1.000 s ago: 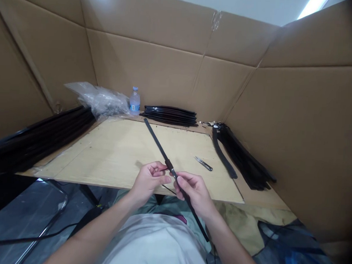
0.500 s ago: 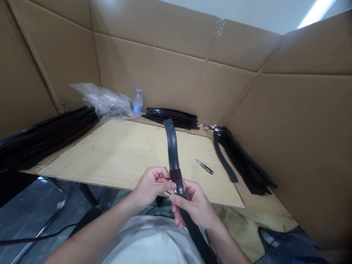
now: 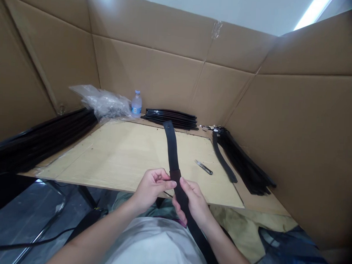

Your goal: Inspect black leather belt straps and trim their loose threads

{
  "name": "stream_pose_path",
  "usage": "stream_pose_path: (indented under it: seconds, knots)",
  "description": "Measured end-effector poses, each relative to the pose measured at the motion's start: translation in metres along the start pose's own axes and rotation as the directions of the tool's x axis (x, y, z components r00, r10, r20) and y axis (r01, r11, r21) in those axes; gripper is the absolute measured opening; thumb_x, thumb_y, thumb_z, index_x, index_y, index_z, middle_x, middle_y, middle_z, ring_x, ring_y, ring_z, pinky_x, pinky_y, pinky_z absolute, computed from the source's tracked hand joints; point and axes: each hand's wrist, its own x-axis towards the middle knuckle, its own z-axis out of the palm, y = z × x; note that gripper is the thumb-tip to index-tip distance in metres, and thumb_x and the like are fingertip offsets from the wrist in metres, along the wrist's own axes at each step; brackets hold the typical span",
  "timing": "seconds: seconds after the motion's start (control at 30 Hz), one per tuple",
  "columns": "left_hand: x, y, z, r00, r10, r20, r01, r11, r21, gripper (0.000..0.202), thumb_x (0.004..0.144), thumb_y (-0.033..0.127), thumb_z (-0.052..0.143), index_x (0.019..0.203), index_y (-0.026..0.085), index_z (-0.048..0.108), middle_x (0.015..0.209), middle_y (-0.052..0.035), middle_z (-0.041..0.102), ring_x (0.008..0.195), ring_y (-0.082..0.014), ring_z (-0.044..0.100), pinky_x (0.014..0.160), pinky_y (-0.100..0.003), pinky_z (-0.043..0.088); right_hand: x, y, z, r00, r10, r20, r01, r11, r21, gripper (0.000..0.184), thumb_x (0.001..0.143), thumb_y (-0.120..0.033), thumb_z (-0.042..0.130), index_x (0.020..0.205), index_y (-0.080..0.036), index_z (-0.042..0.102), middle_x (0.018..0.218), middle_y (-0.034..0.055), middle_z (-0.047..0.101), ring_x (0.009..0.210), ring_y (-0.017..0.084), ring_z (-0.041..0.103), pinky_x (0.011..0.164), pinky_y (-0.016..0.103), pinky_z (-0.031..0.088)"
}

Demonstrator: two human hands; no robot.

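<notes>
A long black strap (image 3: 172, 147) runs from above the board down past my body. Its far end is raised and has a small hole, and a dark brown band (image 3: 175, 174) crosses it near my hands. At the strap's left edge, just below the band, my left hand (image 3: 150, 188) is closed in a pinch. My right hand (image 3: 195, 198) wraps around the strap from the right, thumb on its edge and fingers underneath. A thin dark strand (image 3: 168, 194) shows below my left thumb. Thread snips (image 3: 204, 167) lie to the right on the board.
A pale board (image 3: 125, 145) covers the table. Dark strap bundles lie at the left (image 3: 44, 138), back (image 3: 170, 118) and right (image 3: 244, 162), with one loose strap (image 3: 223, 159) beside the right bundle. A plastic bag (image 3: 107, 103) and a water bottle (image 3: 136, 104) stand behind. Cardboard walls (image 3: 146, 72) surround the table.
My right thumb has moved from across the strap up to its right edge. The strap, bent and shiny under that thumb before, now runs straighter and flatter. My left hand keeps its pinch.
</notes>
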Motion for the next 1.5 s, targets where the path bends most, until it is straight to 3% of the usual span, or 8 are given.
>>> stream_pose_path:
  seconds: [0.2,0.43,0.57,0.67,0.9,1.13,1.27,1.5]
  knots:
    - [0.000,-0.001,0.001,1.000,0.009,0.002,-0.009,1.000,-0.016,0.027,0.064,0.022,0.074,0.063,0.013,0.048,0.062,0.0030,0.054,0.055,-0.0065,0.047,0.054,-0.019,0.035,0.001,0.002,0.001,1.000,0.013,-0.023,-0.012,1.000,0.019,0.050,0.087,-0.054,0.037,0.065,-0.012,0.052,0.040,0.0007,0.052,0.023,0.010,0.042,0.021,0.018,0.027]
    - [0.014,-0.002,-0.016,0.992,0.068,-0.105,-0.070,0.997,-0.019,0.025,0.067,0.022,0.072,0.059,0.013,0.050,0.050,0.0065,0.046,0.044,-0.0028,0.035,0.045,-0.016,0.025,0.004,-0.001,-0.002,0.995,-0.097,0.014,0.094,0.982,0.166,0.019,0.081,-0.029,0.061,0.076,-0.016,0.048,0.069,0.0034,0.063,0.050,0.006,0.050,0.044,0.016,0.037]
    - [0.015,-0.005,-0.016,0.989,0.092,-0.115,-0.097,0.995,-0.036,0.030,0.055,0.017,0.079,0.063,0.013,0.051,0.063,0.0038,0.057,0.053,-0.0055,0.047,0.051,-0.017,0.033,0.005,0.003,-0.004,1.000,-0.030,0.001,0.029,0.971,0.238,0.026,0.077,-0.025,0.066,0.098,-0.018,0.053,0.064,-0.0012,0.056,0.052,0.007,0.047,0.040,0.015,0.035]
    - [0.014,-0.005,-0.014,0.991,0.089,-0.096,-0.094,0.994,-0.049,0.033,0.050,0.015,0.081,0.065,0.013,0.052,0.065,0.0030,0.059,0.057,-0.0078,0.051,0.054,-0.018,0.037,0.004,0.004,-0.005,0.999,-0.032,0.010,0.030,0.982,0.185,0.028,0.074,-0.024,0.069,0.097,-0.015,0.056,0.061,-0.0032,0.052,0.046,0.005,0.044,0.037,0.015,0.038]
    - [0.010,-0.006,-0.011,0.998,0.063,-0.007,-0.063,0.992,-0.109,0.025,0.059,0.021,0.077,0.066,0.011,0.055,0.068,-0.0011,0.060,0.060,-0.0102,0.054,0.057,-0.021,0.040,0.002,-0.001,-0.007,0.990,-0.001,0.142,-0.018,0.991,0.135,0.029,0.076,-0.024,0.066,0.082,-0.021,0.038,0.066,-0.0009,0.062,0.039,0.008,0.051,0.031,0.016,0.041]
    - [0.008,-0.003,-0.008,0.997,0.070,-0.039,-0.075,0.984,-0.163,0.028,0.058,0.018,0.077,0.060,0.012,0.050,0.057,0.0034,0.053,0.050,-0.0054,0.045,0.049,-0.018,0.031,0.000,-0.003,-0.002,0.998,-0.017,0.053,0.006,0.978,0.207,0.022,0.090,-0.035,0.044,0.078,-0.023,0.030,0.060,-0.0016,0.059,0.035,0.005,0.040,0.032,0.013,0.027]
    - [0.009,-0.003,-0.009,0.996,0.051,-0.068,-0.061,0.987,-0.152,0.026,0.062,0.020,0.075,0.062,0.013,0.050,0.052,0.0066,0.045,0.043,-0.0023,0.032,0.043,-0.017,0.021,-0.001,-0.008,-0.004,0.998,-0.037,0.044,0.028,0.981,0.192,0.023,0.088,-0.032,0.050,0.075,-0.020,0.035,0.065,-0.0001,0.058,0.046,0.006,0.044,0.041,0.015,0.029]
    - [0.012,-0.006,-0.010,0.997,0.034,-0.068,-0.043,0.991,-0.124,0.037,0.048,0.012,0.081,0.072,0.013,0.053,0.065,0.0035,0.056,0.054,-0.0056,0.048,0.052,-0.017,0.034,0.004,-0.003,-0.013,0.997,-0.078,0.010,0.077,0.992,0.096,0.022,0.078,-0.029,0.065,0.093,-0.018,0.054,0.066,0.0007,0.057,0.052,0.008,0.047,0.047,0.020,0.035]
